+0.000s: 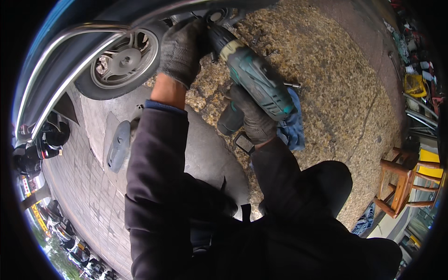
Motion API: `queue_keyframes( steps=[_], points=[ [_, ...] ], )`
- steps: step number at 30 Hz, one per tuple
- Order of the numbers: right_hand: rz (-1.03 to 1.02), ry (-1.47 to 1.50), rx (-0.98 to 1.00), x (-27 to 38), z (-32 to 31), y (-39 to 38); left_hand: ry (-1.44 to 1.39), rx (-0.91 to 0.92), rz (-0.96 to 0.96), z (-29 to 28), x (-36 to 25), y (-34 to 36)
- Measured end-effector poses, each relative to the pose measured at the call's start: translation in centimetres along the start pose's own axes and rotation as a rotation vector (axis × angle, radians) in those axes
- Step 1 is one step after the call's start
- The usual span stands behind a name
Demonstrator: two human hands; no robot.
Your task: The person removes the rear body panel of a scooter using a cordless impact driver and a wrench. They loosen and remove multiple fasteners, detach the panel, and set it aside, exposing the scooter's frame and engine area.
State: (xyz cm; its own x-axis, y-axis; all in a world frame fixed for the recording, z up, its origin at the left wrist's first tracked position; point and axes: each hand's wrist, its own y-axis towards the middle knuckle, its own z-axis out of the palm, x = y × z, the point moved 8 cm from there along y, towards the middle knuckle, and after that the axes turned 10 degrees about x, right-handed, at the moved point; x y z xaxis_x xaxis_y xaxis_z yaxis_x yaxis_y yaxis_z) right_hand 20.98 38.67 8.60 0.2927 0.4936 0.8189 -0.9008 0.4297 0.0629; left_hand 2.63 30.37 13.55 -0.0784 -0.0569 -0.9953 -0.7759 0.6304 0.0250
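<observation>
1. Power tool [259, 79], teal and black, one; our landmark, slanting with its nose toward the vehicle's round part [216, 17].
2. Hands, gloved, two. Our right hand [255, 114] is wrapped around the power tool's handle. Our left hand [179, 53] is just left of its nose; fingertips hidden, so we cannot tell whether they are spread or pinching.
3. Yellow tray-like container [414, 86], one, well right of the power tool; contents too small for us to identify.
4. Wheel [126, 60], spoked, dark-tyred, left of the power tool.
5. Blue cloth [295, 128], crumpled on the ground by the power tool's rear end.
6. Metal rod-like piece [293, 85], just right of the power tool.
7. Wooden stool [396, 182], well right of the power tool, nearer us.
</observation>
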Motion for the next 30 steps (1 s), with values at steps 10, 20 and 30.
queue_keyframes(
  steps=[10, 20, 30],
  points=[
    [0.036, 0.057, 0.016, -1.2, -1.6, -0.2, 0.787, 0.117, 0.439, 4.1, -3.8, 0.3],
    [0.047, 0.053, 0.000, -1.1, -1.1, -0.2, 1.288, -0.044, 0.616, 4.0, -4.7, 0.1],
    [0.068, 0.138, -0.053, -1.7, -0.5, -0.7, 1.363, -0.041, 0.550, 3.4, -3.1, 0.8]
  ],
)
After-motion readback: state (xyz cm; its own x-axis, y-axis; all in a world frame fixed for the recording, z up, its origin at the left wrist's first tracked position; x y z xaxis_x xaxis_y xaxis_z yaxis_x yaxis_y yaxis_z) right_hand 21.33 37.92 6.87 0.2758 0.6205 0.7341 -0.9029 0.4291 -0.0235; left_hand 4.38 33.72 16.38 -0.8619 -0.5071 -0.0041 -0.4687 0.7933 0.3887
